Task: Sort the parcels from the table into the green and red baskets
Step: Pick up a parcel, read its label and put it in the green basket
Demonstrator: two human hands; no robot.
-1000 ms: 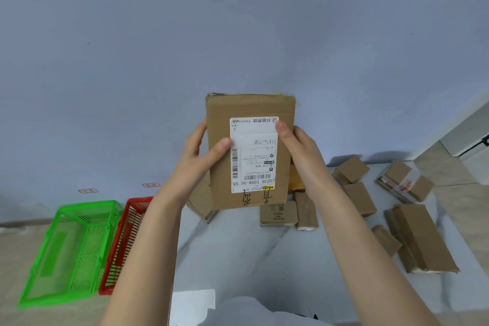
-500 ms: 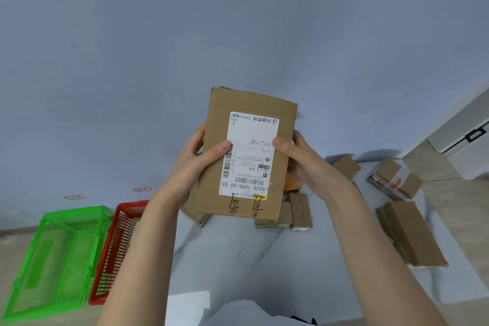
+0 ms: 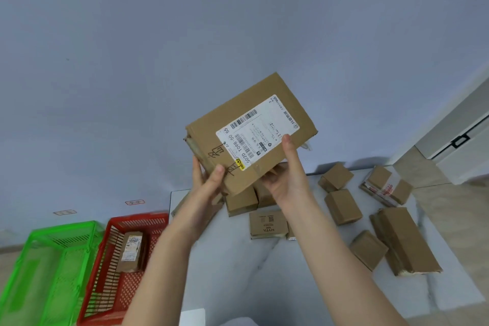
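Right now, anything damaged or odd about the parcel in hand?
Yes: the held parcel looks worn. The end by the left hand looks crushed, with its flap gaping, and a frayed scrap hangs off the opposite edge. The left hand and right hand both hold it, tilted.

Looks forward and down from head height, close above left hand [image 3: 209,188] and right hand [image 3: 288,180]; takes in tabletop [image 3: 238,272] beneath them, wall [image 3: 158,61] beyond.

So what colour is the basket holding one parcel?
Red: the red basket, shown in the head view.
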